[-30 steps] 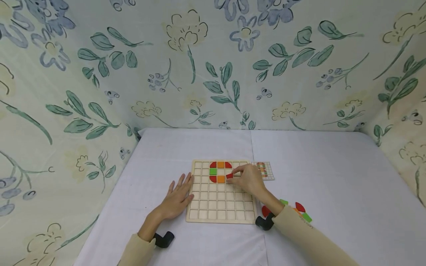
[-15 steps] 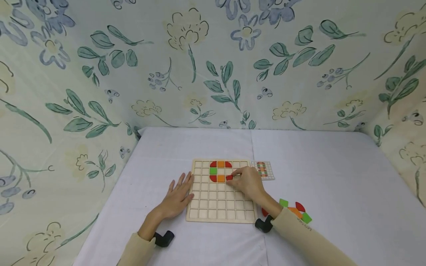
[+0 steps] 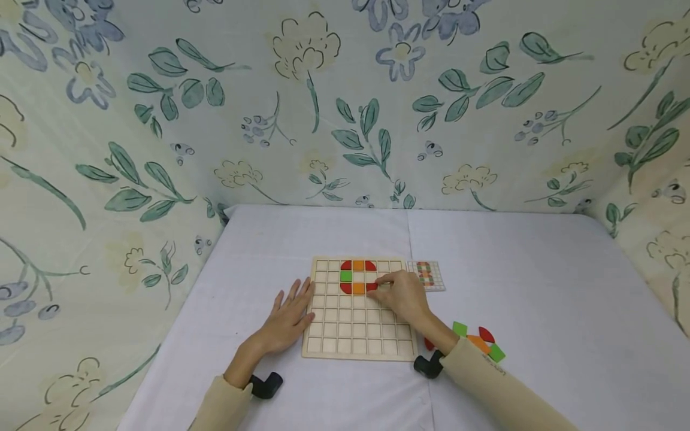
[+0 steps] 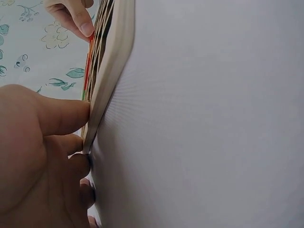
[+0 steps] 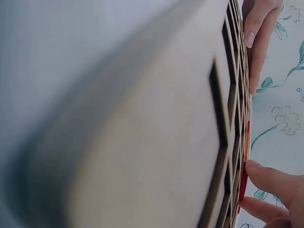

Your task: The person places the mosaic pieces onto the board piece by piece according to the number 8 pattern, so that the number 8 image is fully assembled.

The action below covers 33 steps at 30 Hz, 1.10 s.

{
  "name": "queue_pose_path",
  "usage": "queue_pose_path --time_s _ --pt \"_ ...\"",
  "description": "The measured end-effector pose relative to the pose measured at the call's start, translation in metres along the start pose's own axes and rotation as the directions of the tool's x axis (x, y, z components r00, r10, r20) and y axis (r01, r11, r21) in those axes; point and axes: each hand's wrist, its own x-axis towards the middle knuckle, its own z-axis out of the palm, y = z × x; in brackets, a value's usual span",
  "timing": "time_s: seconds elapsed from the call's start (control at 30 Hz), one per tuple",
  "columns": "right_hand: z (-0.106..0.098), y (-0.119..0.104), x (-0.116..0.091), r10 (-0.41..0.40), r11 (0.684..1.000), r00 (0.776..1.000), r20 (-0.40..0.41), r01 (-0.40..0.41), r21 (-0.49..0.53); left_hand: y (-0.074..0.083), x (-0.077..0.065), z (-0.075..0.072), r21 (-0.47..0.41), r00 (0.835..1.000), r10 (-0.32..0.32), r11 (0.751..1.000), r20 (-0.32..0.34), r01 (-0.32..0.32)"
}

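Note:
A wooden grid board (image 3: 345, 330) lies on the white cloth, with square cells framed by thin ridges. Several red, orange and green tiles sit in its upper cells, among them a green square (image 3: 345, 276) and an orange square (image 3: 358, 288). Just right of that orange one, thumb and finger of my right hand (image 3: 404, 297) pinch a red tile (image 3: 371, 287). The right wrist view shows this red tile (image 5: 243, 183) edge-on, at the board's surface between the fingertips. My left hand (image 3: 286, 320) rests along the board's left edge, fingers spread and touching it.
A small card (image 3: 431, 276) printed with a coloured grid pattern lies beyond the board's upper right side. Loose tiles, including an orange piece (image 3: 478, 343) and a green square (image 3: 496, 352), lie by the right forearm, which partly covers that pile. Floral fabric (image 3: 302, 120) hangs behind the table.
My right hand has lowered the red tile slightly, from a tilted position down to the cell beside the orange square. The left hand stays in place.

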Motion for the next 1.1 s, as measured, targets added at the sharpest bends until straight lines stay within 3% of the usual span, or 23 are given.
queue_pose_path --time_s 0.3,0.63,0.8,0.93,1.1 --pt "0.002 0.005 0.000 0.015 0.997 1.000 -0.002 -0.015 0.079 -0.005 0.000 0.005 -0.032 0.999 0.033 0.999 -0.036 -0.034" --pt "0.000 0.008 0.001 0.063 0.985 0.998 0.009 -0.064 0.163 0.001 0.000 -0.002 0.023 1.000 -0.014 1.000 0.016 0.013" --pt "-0.017 0.006 0.000 0.132 0.978 0.991 0.004 -0.131 0.163 0.000 0.000 0.000 0.000 1.000 0.006 1.000 -0.006 -0.006" --pt "-0.036 0.010 -0.004 0.138 0.986 0.990 -0.021 -0.135 0.101 -0.004 0.001 0.003 -0.013 1.000 0.012 1.000 -0.012 -0.012" --pt "-0.061 0.022 -0.015 0.154 0.983 0.988 -0.027 -0.150 0.108 -0.001 0.001 -0.001 0.015 1.000 -0.005 1.000 0.013 0.005"
